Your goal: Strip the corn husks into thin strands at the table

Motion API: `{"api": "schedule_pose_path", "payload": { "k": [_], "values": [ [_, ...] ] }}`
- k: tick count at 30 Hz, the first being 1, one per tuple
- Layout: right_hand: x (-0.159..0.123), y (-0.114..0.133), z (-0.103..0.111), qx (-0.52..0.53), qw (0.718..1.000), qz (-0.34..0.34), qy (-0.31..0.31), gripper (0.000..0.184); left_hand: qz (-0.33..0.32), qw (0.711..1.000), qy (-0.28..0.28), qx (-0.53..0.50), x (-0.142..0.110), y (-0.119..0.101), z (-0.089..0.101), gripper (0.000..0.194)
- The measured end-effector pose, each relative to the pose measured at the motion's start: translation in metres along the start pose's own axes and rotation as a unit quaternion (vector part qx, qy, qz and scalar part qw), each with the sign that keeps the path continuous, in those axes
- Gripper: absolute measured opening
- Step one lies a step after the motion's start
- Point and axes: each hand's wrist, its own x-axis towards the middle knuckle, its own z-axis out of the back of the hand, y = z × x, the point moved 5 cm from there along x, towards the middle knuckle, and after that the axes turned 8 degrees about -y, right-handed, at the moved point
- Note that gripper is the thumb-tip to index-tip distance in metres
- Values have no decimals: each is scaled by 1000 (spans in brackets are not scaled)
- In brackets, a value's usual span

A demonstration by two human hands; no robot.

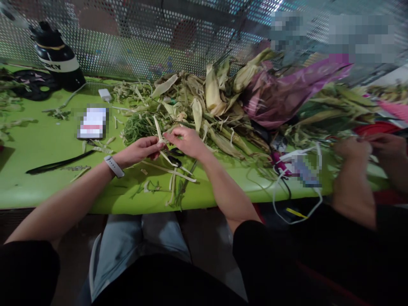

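Observation:
My left hand (147,148), with a pale watch (114,166) on its wrist, is closed around a pale, narrow strip of corn husk (157,126). My right hand (187,141) pinches at the same strip just beside the left fingertips, where it seems crossed or knotted; the exact fold is too small to make out. Partly hidden under my hands lie dark-handled scissors (175,160). A bundle of thin green strands (136,129) sits just behind my left hand. Loose husk strips (172,185) lie on the green table (121,199) in front.
Dry corn husks (213,95) are heaped behind my hands, beside a purple plastic bag (270,95). At left are a lit phone (92,123), a white charger (105,94) and a black bottle (59,59). Another person's hands (353,148) work at right, near white cables (318,155).

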Motion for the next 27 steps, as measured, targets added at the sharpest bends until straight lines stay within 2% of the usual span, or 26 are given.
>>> {"api": "schedule_pose_path", "payload": {
  "k": [3, 6, 11, 14, 16, 17, 18, 20, 23, 27],
  "values": [
    [1, 0, -1, 19, 1000, 8, -4, 52, -7, 999, 18, 30, -1, -2, -1, 34],
    [2, 1, -2, 7, 998, 34, -45, 52, -12, 998, 30, 49, -2, -4, -2, 32],
    [2, -1, -1, -38, 991, 61, -112, 47, -20, 998, 14, 51, -2, -6, -2, 33],
    [0, 2, 12, -42, 981, 70, -178, 41, -18, 1000, -15, 14, -1, -3, -1, 34],
    [-3, 5, 24, -41, 971, 66, -226, 39, -13, 998, -57, -18, 2, 1, 3, 35],
    [-4, 7, 27, -43, 970, 64, -231, 40, -11, 996, -82, -35, 3, 4, 6, 35],
    [-4, 9, 27, -46, 974, 69, -212, 42, -10, 993, -104, -54, 4, 6, 9, 36],
    [-4, 13, 19, -56, 985, 90, -134, 45, -8, 986, -139, -94, 6, 10, 14, 37],
    [-3, 12, 2, -63, 991, 112, -37, 50, -3, 980, -151, -129, 7, 11, 16, 36],
    [1, 6, -4, -62, 991, 108, -40, 48, 4, 978, -155, -140, 7, 9, 15, 31]
  ]
}}
